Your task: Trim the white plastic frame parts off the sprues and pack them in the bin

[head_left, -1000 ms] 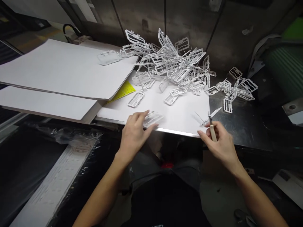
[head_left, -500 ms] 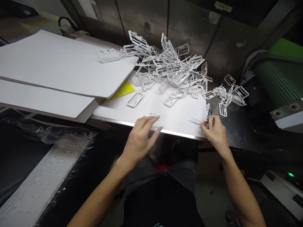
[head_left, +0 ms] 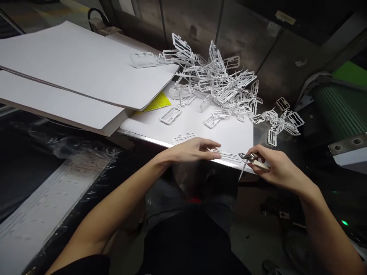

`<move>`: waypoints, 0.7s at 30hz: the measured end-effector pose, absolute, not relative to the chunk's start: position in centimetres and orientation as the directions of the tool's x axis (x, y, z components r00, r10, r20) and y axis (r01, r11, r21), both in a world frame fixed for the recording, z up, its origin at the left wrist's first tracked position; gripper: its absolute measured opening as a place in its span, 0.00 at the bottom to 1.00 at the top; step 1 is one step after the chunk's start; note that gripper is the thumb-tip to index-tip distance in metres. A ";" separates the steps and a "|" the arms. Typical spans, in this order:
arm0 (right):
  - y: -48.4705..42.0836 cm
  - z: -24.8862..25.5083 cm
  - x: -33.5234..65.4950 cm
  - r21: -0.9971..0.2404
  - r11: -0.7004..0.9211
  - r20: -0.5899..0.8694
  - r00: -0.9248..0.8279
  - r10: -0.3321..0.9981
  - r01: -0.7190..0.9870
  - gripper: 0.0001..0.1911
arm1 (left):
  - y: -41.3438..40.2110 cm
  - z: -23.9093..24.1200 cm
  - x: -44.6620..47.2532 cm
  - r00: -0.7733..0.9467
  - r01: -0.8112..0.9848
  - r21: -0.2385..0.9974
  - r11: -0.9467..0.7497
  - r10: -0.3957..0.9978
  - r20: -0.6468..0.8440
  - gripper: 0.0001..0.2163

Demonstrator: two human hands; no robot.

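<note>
My left hand (head_left: 197, 149) pinches the left end of a flat white plastic frame (head_left: 231, 156) between thumb and fingers, over the table's front edge. My right hand (head_left: 276, 165) is closed around nippers (head_left: 260, 165) with pale handles. Their metal jaws point left and meet the right end of that frame; whether they are closed on it I cannot tell. A thin white sprue (head_left: 242, 172) slants down below the jaws. Another white frame (head_left: 179, 138) lies just beyond my left wrist, partly hidden by it.
A tangled heap of white plastic frames on sprues (head_left: 220, 84) covers the back of the white work surface (head_left: 195, 122). A smaller cluster (head_left: 282, 122) lies right. Large white sheets (head_left: 86, 65) overlap a yellow piece (head_left: 157, 102) at left. A green ribbed machine part (head_left: 332, 99) stands right.
My left hand has moved right, from open fingers to a pinch on the white frame. My right hand has turned the nippers leftward, bringing their jaws to the frame's end. The view has shifted slightly.
</note>
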State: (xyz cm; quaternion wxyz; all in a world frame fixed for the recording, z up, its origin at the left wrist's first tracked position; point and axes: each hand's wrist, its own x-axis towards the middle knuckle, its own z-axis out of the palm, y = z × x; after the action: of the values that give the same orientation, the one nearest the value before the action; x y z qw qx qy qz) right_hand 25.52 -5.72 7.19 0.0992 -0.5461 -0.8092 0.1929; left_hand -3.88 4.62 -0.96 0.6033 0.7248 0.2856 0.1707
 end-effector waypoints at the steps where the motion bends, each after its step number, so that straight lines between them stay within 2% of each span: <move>1: -5.8 7.3 25.4 -0.403 0.347 -0.056 -0.401 0.914 0.847 0.11 | 4.6 -0.5 -3.8 0.800 0.235 0.964 -0.128 0.589 -0.117 0.25; 4: -6.0 7.7 25.2 -0.378 0.396 -0.036 -0.440 0.897 0.837 0.11 | 3.4 0.6 -3.6 0.794 0.285 0.942 -0.177 0.594 -0.129 0.22; 7: -6.0 7.9 25.1 -0.356 0.430 -0.002 -0.461 0.888 0.830 0.09 | 1.3 0.6 -3.4 0.737 0.333 0.909 -0.253 0.671 -0.083 0.27; 9: -5.9 8.0 24.9 -0.348 0.433 0.004 -0.460 0.888 0.832 0.09 | 0.0 0.1 -3.2 0.698 0.339 0.869 -0.360 0.715 0.024 0.30; 12: -5.8 8.2 24.5 -0.351 0.427 0.047 -0.440 0.897 0.833 0.09 | -1.3 -1.0 -3.0 0.614 0.336 0.772 -0.539 0.747 0.254 0.24; 14: -6.0 8.4 24.2 -0.348 0.392 0.148 -0.363 0.920 0.852 0.11 | -1.6 -1.5 -3.0 0.511 0.364 0.706 -0.607 0.764 0.393 0.20; 16: -6.5 8.5 23.9 -0.388 0.287 0.219 -0.215 0.952 0.876 0.16 | -1.6 -1.8 -3.3 0.390 0.415 0.653 -0.634 0.772 0.502 0.20; 18: -7.1 8.4 23.8 -0.477 0.156 0.158 -0.090 0.983 0.865 0.21 | -1.7 -1.8 -3.5 0.287 0.460 0.617 -0.638 0.765 0.577 0.20; 21: -7.6 7.9 23.6 -0.573 0.031 -0.033 -0.061 0.998 0.819 0.22 | -2.0 -1.6 -3.8 0.226 0.483 0.589 -0.647 0.743 0.631 0.20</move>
State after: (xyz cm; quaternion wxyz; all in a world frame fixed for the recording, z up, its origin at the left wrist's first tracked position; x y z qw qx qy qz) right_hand 23.61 -7.59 7.86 0.1943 -0.6570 -0.6913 0.2295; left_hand -3.79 -1.95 -1.59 0.1354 0.7710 0.3975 0.4787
